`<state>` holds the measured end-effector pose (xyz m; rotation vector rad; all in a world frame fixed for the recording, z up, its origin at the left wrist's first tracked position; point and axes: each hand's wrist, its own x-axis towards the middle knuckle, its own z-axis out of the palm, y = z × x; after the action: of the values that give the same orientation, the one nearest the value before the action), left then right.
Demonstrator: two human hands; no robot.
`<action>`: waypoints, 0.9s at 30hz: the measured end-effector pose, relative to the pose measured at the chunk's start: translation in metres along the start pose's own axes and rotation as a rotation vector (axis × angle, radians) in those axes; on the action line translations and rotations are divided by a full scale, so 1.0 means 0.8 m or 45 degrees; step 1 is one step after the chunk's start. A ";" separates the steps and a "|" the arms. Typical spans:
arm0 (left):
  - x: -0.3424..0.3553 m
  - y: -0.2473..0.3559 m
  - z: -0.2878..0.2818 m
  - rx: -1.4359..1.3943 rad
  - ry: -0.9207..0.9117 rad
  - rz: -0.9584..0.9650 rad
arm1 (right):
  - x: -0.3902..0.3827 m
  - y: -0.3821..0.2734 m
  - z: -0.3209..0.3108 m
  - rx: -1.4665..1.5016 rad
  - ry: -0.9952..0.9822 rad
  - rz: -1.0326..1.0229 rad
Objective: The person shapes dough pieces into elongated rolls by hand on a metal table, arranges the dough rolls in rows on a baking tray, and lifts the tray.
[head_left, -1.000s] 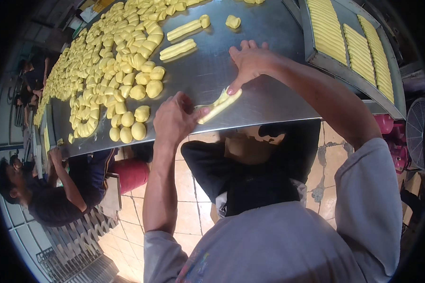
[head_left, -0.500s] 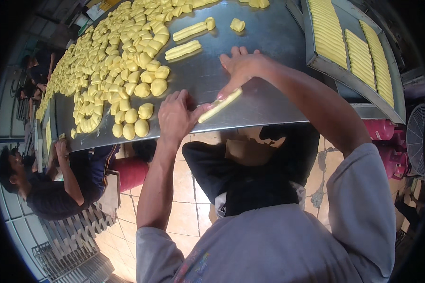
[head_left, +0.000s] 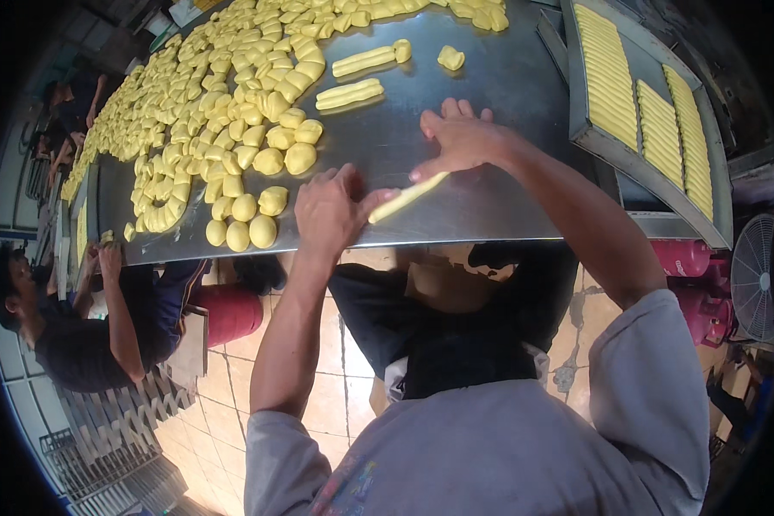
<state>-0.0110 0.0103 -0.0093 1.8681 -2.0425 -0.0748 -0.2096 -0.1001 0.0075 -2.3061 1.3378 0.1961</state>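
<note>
A long pale-yellow dough strip point(head_left: 408, 197) lies diagonally on the steel table near its front edge. My left hand point(head_left: 337, 205) is open at the strip's lower-left end, fingers loosely bent on the table and thumb touching the dough. My right hand point(head_left: 460, 142) is open at the upper-right end, fingers spread forward, thumb on the strip. Beyond them lie two dough logs point(head_left: 348, 94) and a small lump point(head_left: 451, 58). To the left, many dough pieces and balls point(head_left: 262, 230) cover much of the table.
Metal trays point(head_left: 592, 120) with rows of shaped dough stand at the right, above pink gas cylinders point(head_left: 679, 256) and a fan point(head_left: 755, 277). A co-worker point(head_left: 82, 331) in dark clothing works at the left, beside a red drum point(head_left: 232, 316). More people point(head_left: 69, 107) are at the far left.
The dough strip looks narrower and smoother than a second ago. Both thumbs stay on it while the fingers shift slightly. The whole view has moved a little.
</note>
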 end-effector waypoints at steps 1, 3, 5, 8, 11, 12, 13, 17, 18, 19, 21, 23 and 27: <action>-0.001 -0.005 0.002 0.001 0.003 -0.008 | 0.001 0.000 0.006 -0.018 0.100 0.016; 0.004 -0.011 0.003 -0.024 0.119 0.166 | 0.004 0.006 0.005 -0.020 0.095 -0.013; 0.003 -0.007 -0.001 -0.115 0.016 0.022 | 0.002 0.015 0.004 -0.025 0.090 -0.033; -0.005 -0.007 0.002 -0.144 0.040 -0.058 | -0.002 0.017 0.007 0.014 0.089 -0.067; -0.014 -0.016 0.011 -0.135 0.150 0.029 | -0.005 0.021 0.009 0.013 0.214 -0.015; -0.015 -0.015 0.010 -0.171 0.139 0.048 | -0.004 0.028 0.007 0.123 0.229 -0.111; -0.018 -0.012 0.008 -0.174 0.143 0.047 | -0.003 0.033 0.005 0.233 0.244 -0.208; -0.037 0.005 -0.008 -0.308 0.013 0.143 | -0.031 0.021 0.018 0.413 0.267 -0.607; -0.035 0.005 -0.009 -0.282 -0.075 0.126 | -0.029 0.014 0.019 0.384 0.253 -0.582; -0.031 0.003 -0.010 -0.256 -0.161 0.109 | -0.028 0.008 0.016 0.354 0.241 -0.557; -0.016 -0.008 -0.018 -0.298 -0.257 0.106 | -0.025 0.005 -0.002 0.332 0.223 -0.535; 0.011 -0.015 -0.026 -0.403 -0.182 0.141 | -0.010 0.007 -0.015 0.511 0.488 -0.651; 0.061 -0.053 -0.004 -0.266 -0.286 0.025 | 0.047 0.028 -0.014 0.504 0.527 -0.604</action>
<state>0.0278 -0.0413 -0.0071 1.7767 -2.1035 -0.4942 -0.2109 -0.1442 -0.0026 -2.2981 0.8501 -0.6680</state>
